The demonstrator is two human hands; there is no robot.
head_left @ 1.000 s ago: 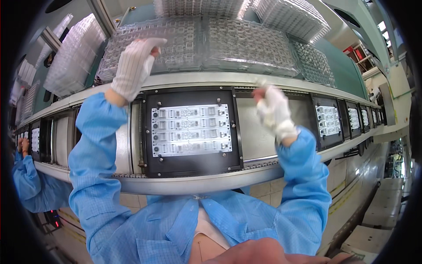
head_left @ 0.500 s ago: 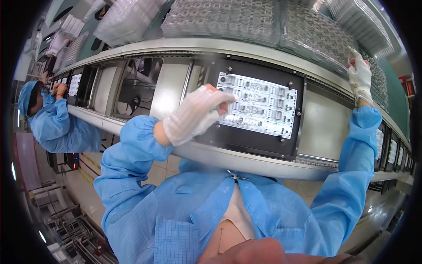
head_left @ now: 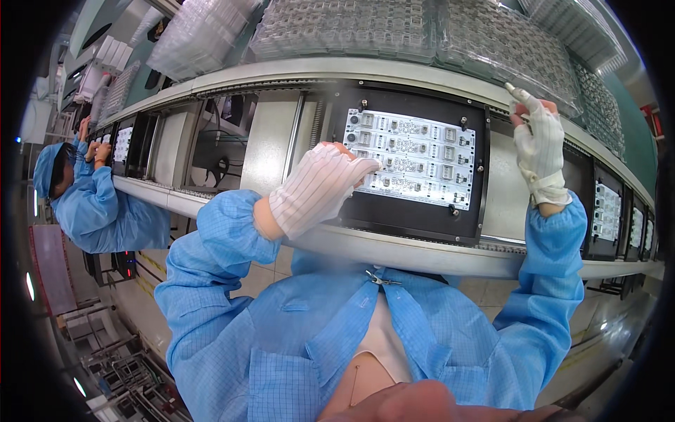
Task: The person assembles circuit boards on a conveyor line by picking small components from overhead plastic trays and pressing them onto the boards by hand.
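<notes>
Clear plastic trays [head_left: 344, 32] crowd behind the conveyor [head_left: 422, 257], where a white circuit board [head_left: 415, 158] lies in a black frame [head_left: 415, 218]. The left hand [head_left: 318, 186] curls over the board's left side; the right hand [head_left: 540, 138], fingers bent, hovers by the trays. I can't tell whether either pinches anything.

I can't see the eight-o'clock corner of the white circuit-board panel [head_left: 422, 156] behind the left hand [head_left: 320, 186]; at twelve, the frame crops clear plastic trays [head_left: 344, 32].
</notes>
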